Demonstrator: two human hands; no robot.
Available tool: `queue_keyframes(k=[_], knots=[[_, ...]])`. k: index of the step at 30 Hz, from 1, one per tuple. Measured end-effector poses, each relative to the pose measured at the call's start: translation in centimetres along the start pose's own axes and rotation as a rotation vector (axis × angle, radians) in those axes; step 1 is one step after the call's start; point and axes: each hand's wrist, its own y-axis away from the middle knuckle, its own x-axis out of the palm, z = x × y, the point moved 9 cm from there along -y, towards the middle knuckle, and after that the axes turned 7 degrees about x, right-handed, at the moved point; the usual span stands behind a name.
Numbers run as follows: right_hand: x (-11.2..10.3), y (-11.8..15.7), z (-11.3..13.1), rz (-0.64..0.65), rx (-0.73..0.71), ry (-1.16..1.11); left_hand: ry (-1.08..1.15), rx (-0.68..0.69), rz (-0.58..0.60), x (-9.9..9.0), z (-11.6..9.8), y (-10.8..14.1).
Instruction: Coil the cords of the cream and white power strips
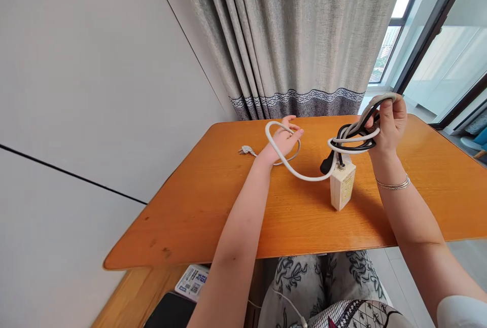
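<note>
My right hand (pixel 390 125) is closed around a coiled bundle of white and black cords (pixel 355 138), held up above the table's right half. Below the bundle is a cream-coloured power block (pixel 342 186) with the cords running to its top. A black plug (pixel 327 163) sits beside the block's upper left edge. From the bundle a loose white cord (pixel 304 177) loops left and passes around my left hand (pixel 287 138). That hand has its fingers spread, with the cord lying across it. Left of it, the cord's white plug (pixel 247 150) lies on the table.
The orange-brown wooden table (pixel 213 201) has a pale wall panel (pixel 76 89) along its left side. A grey curtain (pixel 304 39) hangs behind it, and glass doors stand at the right. Below the front edge are a black object (pixel 171 310) and a printed white box (pixel 192 281).
</note>
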Motion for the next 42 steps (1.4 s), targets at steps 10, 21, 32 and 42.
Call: queue_keyframes(k=[10,21,32,42], knots=[[7.4,5.0,-0.4,0.284,0.320,-0.181,-0.073,-0.007,0.070,2.0,-3.0,1.0],[9.9,6.7,5.1,0.550,-0.119,0.391,0.956,-0.004,0.065,4.2,-6.5,2.2],[7.5,4.2,3.2,0.412,0.150,0.246,0.873,-0.072,0.285,7.0,-5.5,2.7],[2.5,0.7,0.4,0.097,0.306,-0.016,0.820,0.034,0.267,6.0,-4.7,2.2]])
